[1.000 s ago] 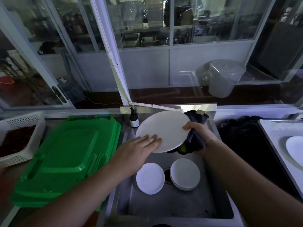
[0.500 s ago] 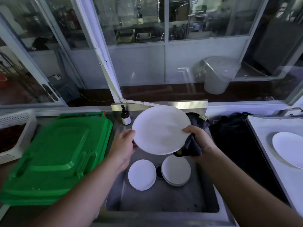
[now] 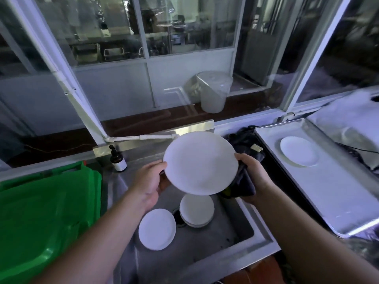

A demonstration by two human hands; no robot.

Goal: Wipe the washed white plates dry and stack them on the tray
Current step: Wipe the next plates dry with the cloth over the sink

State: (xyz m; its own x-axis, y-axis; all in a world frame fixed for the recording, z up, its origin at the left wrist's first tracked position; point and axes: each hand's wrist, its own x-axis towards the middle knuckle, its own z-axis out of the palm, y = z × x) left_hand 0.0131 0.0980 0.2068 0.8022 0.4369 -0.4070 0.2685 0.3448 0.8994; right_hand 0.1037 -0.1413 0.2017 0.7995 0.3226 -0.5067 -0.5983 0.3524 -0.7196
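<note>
Two hands hold one round white plate (image 3: 201,162) above the steel sink (image 3: 235,226).
Left hand (image 3: 150,181) grips its rim; right hand (image 3: 253,177) pinches it through a dark cloth (image 3: 244,181), beside the metal tray (image 3: 338,193).

No readable text in view

A white label is carried by the brown pump bottle (image 3: 117,158) behind the sink, but no print on it can be made out. A small pale tag (image 3: 256,148) is seen on the dark cloth; nothing legible is shown there either.
</note>
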